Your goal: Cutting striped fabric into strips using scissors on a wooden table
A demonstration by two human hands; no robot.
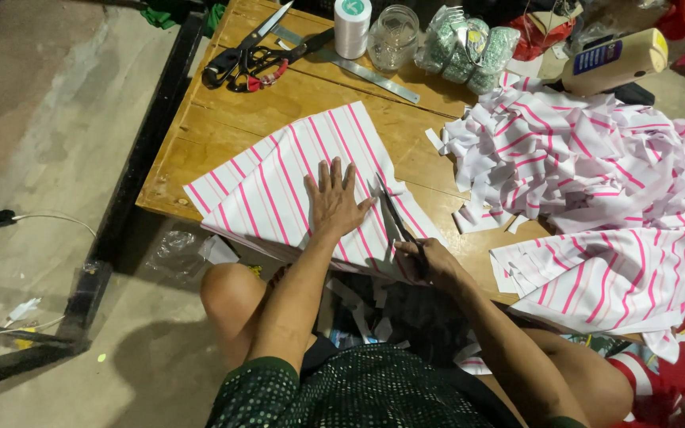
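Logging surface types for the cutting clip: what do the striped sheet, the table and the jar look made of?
Striped sheet: looks like thin woven fabric, matte white with pink stripes; it lies limp and drapes over the table edge, though paper can't be ruled out.
Table: wood, likely plywood, with visible grain and a slight yellowish sheen.
Jar: clear glass by its look, see-through and glinting; possibly plastic.

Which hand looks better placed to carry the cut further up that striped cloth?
Probably the right hand: it already grips the scissors, whose blades point up into the cloth. The left hand lies flat on the cloth beside the blades, pinning it to the table.
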